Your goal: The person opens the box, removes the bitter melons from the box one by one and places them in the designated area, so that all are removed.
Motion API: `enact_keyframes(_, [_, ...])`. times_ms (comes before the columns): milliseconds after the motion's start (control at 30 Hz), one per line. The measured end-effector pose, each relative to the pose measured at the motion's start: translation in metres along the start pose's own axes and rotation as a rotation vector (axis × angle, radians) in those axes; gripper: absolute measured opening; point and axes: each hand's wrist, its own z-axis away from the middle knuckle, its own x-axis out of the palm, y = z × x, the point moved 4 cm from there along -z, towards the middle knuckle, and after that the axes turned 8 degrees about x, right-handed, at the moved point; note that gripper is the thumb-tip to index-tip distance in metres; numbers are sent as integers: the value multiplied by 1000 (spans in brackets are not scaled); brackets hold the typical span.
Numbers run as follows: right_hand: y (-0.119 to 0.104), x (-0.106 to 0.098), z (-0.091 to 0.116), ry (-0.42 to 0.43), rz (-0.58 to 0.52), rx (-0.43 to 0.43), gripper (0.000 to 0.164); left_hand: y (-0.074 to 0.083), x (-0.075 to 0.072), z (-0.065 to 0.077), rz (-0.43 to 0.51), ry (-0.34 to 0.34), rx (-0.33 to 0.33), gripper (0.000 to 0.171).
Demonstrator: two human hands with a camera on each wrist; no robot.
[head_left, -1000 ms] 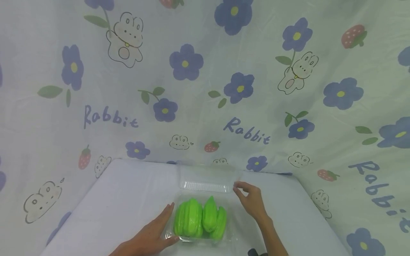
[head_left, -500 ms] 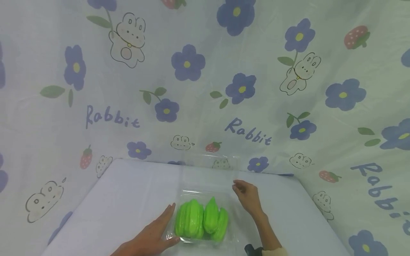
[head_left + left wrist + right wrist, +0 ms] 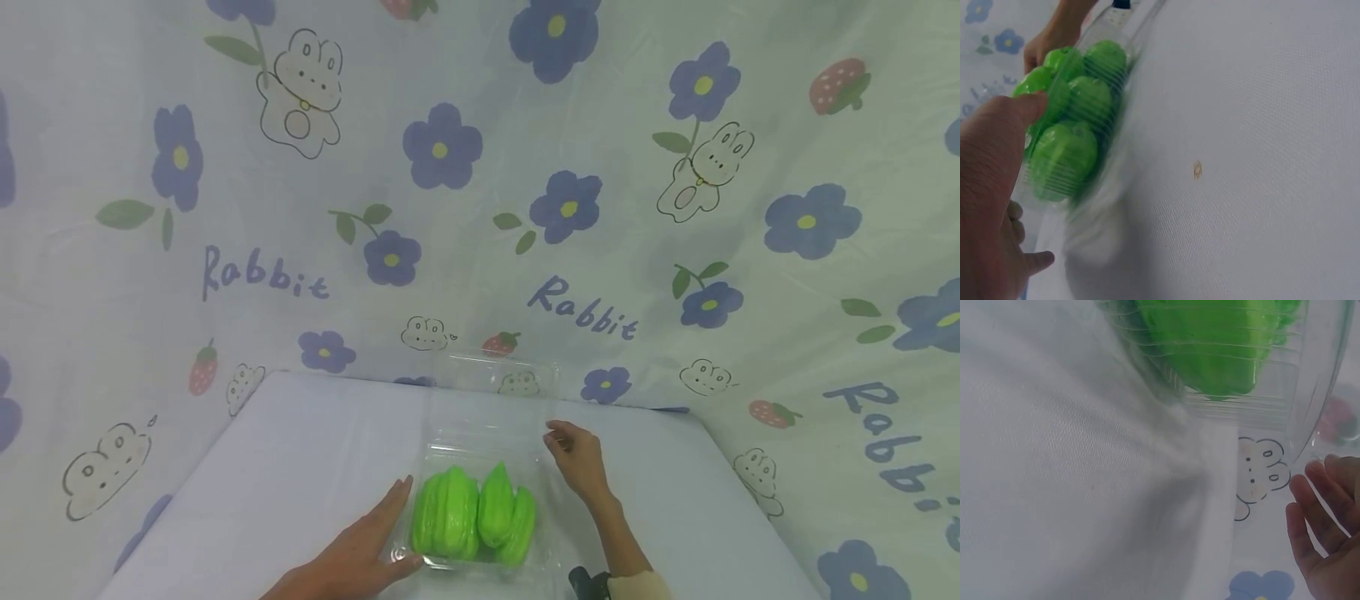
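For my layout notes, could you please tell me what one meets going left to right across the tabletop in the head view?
Left grip, green cluster, pointed green piece, rightmost green piece, right grip.

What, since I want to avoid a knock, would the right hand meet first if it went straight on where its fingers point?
The right hand would probably meet the open clear plastic lid; its edge looks close to the fingertips, though depth and any contact are unclear.
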Motion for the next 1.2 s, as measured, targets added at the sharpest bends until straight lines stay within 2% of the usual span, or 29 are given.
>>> enact_keyframes(200, [3,3,-2,-7,-30,0,22,0,0,0,-10,0,5,99])
enact_keyframes(467, [11,13,-3,-67,-8,124,24,-1,1,-1,7,-24,-26,99])
enact_keyframes(700, [15,19,-7,-102,8,144,26,2,0,-1,8,-25,-28,99])
enact_keyframes(1000, [18,24,-8,-164,-5,170,28,2,0,0,-15,10,20,97])
enact_keyframes(1200, [18,26,-8,-207,2,186,28,1,1,0,-2,-23,-17,98])
